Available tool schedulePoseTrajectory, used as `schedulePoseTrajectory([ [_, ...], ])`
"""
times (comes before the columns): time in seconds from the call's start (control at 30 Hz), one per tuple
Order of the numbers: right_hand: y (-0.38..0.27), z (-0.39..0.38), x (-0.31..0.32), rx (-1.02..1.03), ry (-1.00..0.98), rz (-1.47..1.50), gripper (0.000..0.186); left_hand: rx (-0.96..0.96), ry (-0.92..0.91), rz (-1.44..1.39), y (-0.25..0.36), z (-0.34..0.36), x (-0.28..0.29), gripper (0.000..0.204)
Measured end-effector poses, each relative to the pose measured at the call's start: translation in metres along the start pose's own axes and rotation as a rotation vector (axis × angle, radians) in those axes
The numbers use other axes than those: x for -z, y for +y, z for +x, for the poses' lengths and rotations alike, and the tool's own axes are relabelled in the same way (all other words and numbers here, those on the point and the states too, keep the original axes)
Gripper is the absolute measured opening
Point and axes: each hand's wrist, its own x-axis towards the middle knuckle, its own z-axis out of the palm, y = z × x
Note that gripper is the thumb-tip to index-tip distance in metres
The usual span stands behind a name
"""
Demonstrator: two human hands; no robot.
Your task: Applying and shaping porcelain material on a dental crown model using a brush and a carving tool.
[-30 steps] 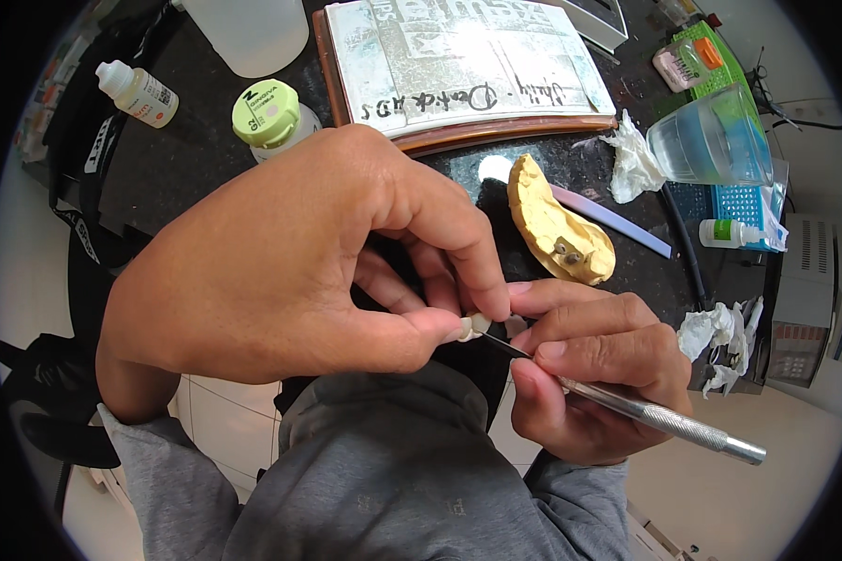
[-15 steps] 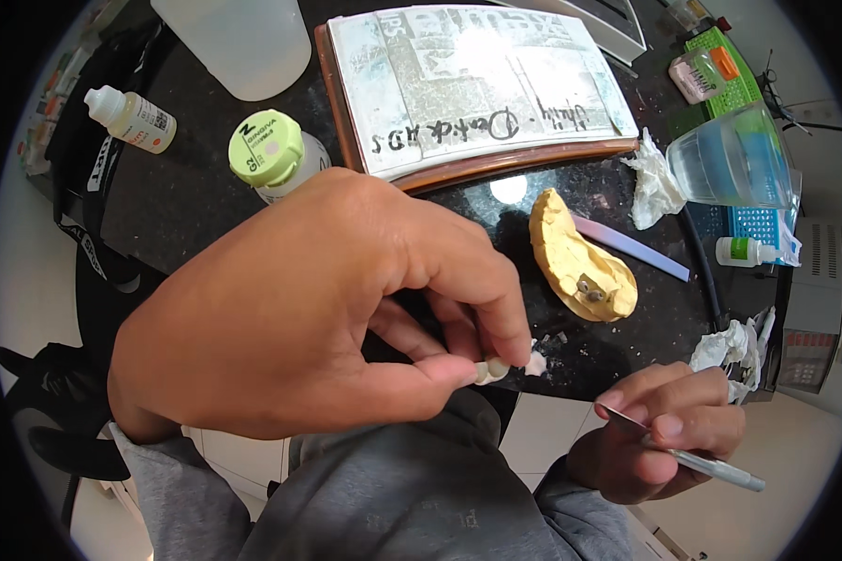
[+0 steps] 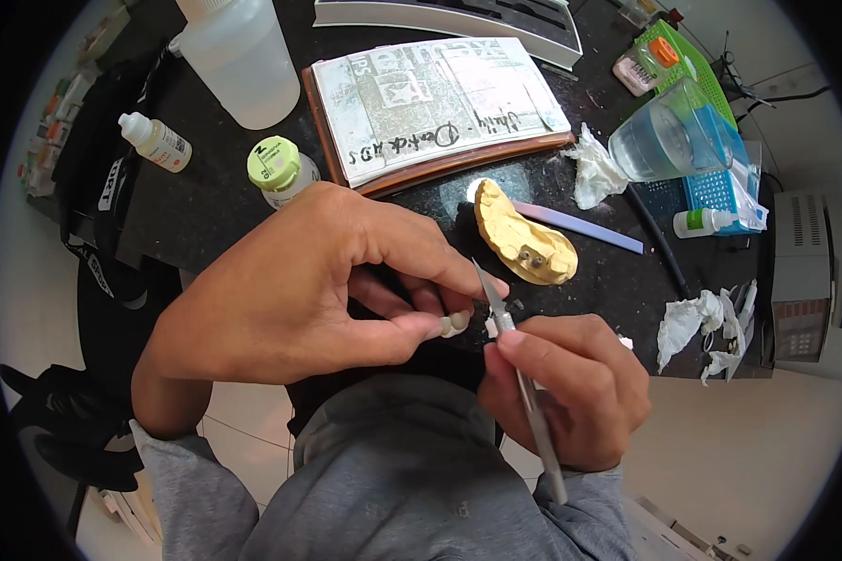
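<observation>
Near the table's front edge, my left hand pinches a small off-white dental bridge of joined tooth shapes between thumb and fingers. Part of the bridge is hidden by the fingertips. Closed around a slim metal craft knife, my right hand is just right of it. The knife's pointed blade angles up, close to the left index fingertip; I cannot tell whether they touch. Beyond both hands lies a yellow plaster dental model, with two small dark metal spots at its near end.
A lilac strip lies behind the model. Farther back are a wood-edged board, a lime-lidded jar, a dropper bottle and a large translucent bottle. To the right stand a cup of clear liquid and crumpled tissue.
My right hand has come left toward the bridge, and the knife has swung from pointing left to pointing up. The left hand keeps its pinch. The whole view has shifted.
</observation>
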Motion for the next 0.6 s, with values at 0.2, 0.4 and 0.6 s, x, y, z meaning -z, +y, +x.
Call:
schedulePoseTrajectory([
  [0.2, 0.001, -0.008, 0.025, -0.128, 0.013, 0.245, 0.031, 0.067, -0.019, -0.008, 0.004, 0.002, 0.001, 0.031],
  [0.4, 0.009, -0.002, 0.032, -0.184, -0.131, 0.301, 0.032, 0.055, -0.087, 0.038, 0.006, 0.005, 0.008, 0.023],
  [0.6, 0.012, 0.000, 0.001, -0.175, 0.086, 0.458, 0.028, 0.070, -0.135, 0.058, 0.005, 0.007, 0.012, 0.022],
])
